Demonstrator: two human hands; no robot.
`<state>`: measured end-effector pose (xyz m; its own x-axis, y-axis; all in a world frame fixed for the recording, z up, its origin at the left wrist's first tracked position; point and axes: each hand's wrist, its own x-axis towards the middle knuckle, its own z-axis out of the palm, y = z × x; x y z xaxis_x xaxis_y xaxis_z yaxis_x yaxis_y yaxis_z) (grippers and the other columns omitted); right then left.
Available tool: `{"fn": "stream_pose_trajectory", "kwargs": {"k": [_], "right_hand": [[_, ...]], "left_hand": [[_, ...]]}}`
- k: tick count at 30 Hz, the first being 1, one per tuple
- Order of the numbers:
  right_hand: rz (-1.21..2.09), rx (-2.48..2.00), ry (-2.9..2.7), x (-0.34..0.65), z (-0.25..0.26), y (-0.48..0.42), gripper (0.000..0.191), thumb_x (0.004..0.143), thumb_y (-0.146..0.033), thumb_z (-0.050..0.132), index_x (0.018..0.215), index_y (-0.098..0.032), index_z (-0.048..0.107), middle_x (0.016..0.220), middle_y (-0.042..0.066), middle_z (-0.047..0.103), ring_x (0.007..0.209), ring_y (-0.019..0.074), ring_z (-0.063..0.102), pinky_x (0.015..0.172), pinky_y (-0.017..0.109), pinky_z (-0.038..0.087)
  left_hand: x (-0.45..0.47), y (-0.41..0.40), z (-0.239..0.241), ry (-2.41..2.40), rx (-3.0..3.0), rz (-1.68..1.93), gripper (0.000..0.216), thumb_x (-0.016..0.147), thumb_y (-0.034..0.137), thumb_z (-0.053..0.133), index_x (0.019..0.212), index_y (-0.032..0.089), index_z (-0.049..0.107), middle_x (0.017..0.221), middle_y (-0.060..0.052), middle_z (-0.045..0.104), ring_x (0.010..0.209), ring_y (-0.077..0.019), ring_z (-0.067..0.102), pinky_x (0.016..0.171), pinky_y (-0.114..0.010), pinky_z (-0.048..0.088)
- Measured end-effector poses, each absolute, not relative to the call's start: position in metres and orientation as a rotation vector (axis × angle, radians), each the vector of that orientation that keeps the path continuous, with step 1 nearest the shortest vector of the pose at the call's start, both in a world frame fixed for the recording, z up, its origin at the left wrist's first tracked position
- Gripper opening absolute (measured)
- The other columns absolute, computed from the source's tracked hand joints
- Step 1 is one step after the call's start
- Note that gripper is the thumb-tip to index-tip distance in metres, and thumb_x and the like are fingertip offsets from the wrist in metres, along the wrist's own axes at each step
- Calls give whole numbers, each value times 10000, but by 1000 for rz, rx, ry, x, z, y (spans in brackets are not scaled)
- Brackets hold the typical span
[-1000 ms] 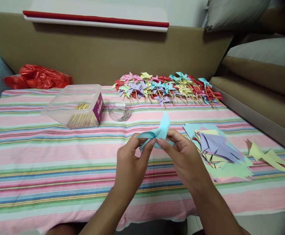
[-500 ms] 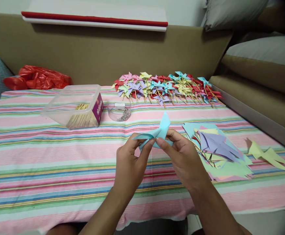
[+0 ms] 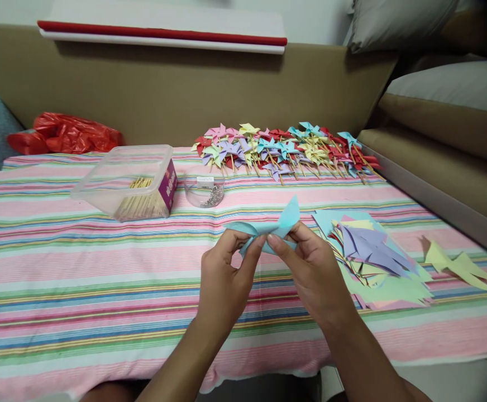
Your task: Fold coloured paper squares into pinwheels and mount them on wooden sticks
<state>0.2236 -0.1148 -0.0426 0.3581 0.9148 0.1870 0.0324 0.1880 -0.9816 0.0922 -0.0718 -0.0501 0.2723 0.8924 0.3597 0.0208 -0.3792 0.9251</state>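
Observation:
A light blue paper pinwheel (image 3: pixel 266 228) is held above the striped cloth, its blades partly folded in toward the middle. My left hand (image 3: pixel 230 265) pinches its left side, thumb at the centre and fingers behind the paper. From the right, my right hand (image 3: pixel 310 265) grips it the same way, its thumb tip close to the left thumb. One blade sticks up at the upper right, and another curves over the left fingers. The fingertips behind the paper are hidden. No stick shows on this pinwheel.
Finished pinwheels on sticks (image 3: pixel 285 148) lie heaped at the back. A clear plastic box (image 3: pixel 122 167) of wooden sticks and a round clear container (image 3: pixel 204 192) with small metal pieces stand left of centre. Coloured paper sheets (image 3: pixel 373 257) and a yellow cut paper (image 3: pixel 461 265) lie right.
The upper right blade has tilted further right and the left part of the paper has curled in flatter. Both hands keep their hold and have barely shifted.

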Motion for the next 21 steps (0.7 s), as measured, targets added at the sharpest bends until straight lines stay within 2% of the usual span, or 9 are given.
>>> {"fn": "stream_pose_trajectory", "kwargs": {"k": [5,12,17,21], "right_hand": [[764,-1185,-1014,223,-42,-114,193,903,-379,687,1042,-247,712,1079,33,751,1064,227,661,907,351,528],[690,-1294,-1119,227,-42,-117,185,915,-357,682,1068,-259,719,1000,6,743,952,197,665,842,316,516],[688,-1288,-1237,233,-42,-118,183,947,-334,639,1104,-272,710,1016,0,742,1012,196,660,895,314,496],[681,-1342,-1288,237,-42,-120,204,946,-362,630,1106,-260,706,1039,13,752,990,205,671,887,327,497]], "left_hand": [[92,-70,-44,776,1581,1142,125,938,322,649,877,228,593,870,-9,693,884,-182,660,788,-307,515],[86,-64,-40,885,1708,1082,182,943,329,628,807,221,571,768,9,646,796,-172,648,756,-307,504],[83,-63,-39,884,1873,1025,101,973,307,580,925,228,622,893,-10,708,885,-187,668,772,-316,486],[82,-62,-41,863,1937,996,118,978,316,566,991,228,643,901,-22,700,887,-198,653,800,-334,475]]}}
